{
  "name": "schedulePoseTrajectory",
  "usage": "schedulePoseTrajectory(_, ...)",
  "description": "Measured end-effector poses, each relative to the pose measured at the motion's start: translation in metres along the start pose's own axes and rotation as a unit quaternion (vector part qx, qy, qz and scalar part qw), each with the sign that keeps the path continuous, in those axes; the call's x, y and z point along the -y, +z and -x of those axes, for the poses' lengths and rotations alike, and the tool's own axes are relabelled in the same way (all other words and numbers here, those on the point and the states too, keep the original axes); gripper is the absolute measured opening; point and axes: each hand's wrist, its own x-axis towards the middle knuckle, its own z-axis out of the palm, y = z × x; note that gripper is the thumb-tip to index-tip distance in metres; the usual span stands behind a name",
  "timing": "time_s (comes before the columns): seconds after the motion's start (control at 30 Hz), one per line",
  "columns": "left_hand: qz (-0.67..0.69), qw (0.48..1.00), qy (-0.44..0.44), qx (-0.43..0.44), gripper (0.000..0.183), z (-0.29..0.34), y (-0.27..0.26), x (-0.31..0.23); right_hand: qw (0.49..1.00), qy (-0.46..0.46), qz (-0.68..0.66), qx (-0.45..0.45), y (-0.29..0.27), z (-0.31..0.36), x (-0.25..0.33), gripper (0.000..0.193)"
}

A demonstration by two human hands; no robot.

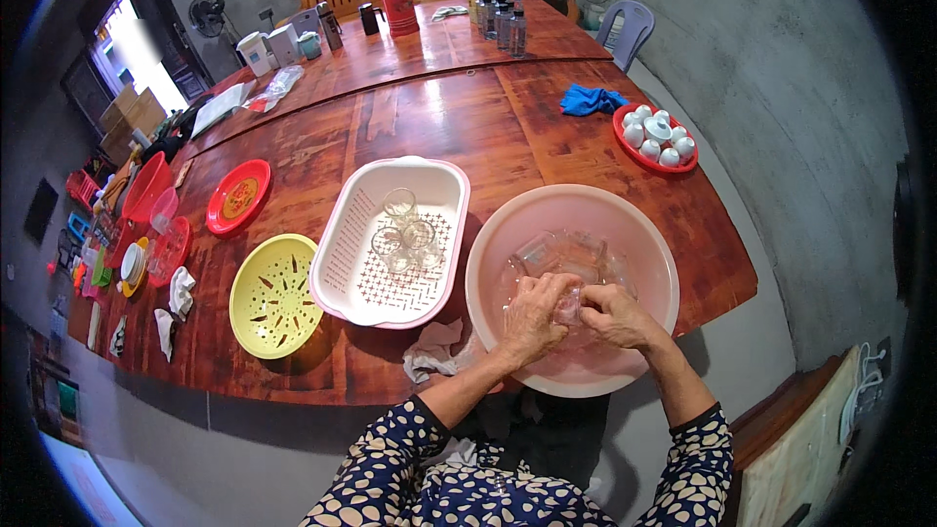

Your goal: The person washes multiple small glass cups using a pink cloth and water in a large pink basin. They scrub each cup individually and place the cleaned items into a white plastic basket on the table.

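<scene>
Both hands are inside a round pale-pink basin (488,244) holding water and several clear glasses. A small clear glass (567,306) sits between them. My left hand (539,314) is closed around its left side. From the right, my right hand (619,316) is closed with bent fingers at the same glass. Further clear glassware (561,252) lies in the basin just beyond my fingers, its outlines blurred by water and reflections. Left of the basin, a white strainer basket (337,268) with a pink rim holds several clear glass cups (418,233).
A yellow colander (276,298) and a crumpled cloth (434,349) lie near the table's front edge. Toward the far right are a red tray (667,167) of white teaware and a blue cloth (591,100). Further back stand dark-capped bottles (503,29) and a red thermos flask (396,2).
</scene>
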Motion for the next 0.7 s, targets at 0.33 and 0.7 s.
schedulePoseTrajectory(0.33, -0.012, 0.997, -0.005, -0.075, 0.069, 0.003, -0.004, -0.006, 0.816, 0.057, -0.537, -0.203, 0.037, -0.008, 0.004, 0.013)
schedulePoseTrajectory(0.7, 0.052, 0.993, 0.074, -0.077, 0.06, -0.003, 0.0, 0.004, 0.944, 0.064, -0.323, -0.019, -0.023, 0.022, 0.013, 0.01)
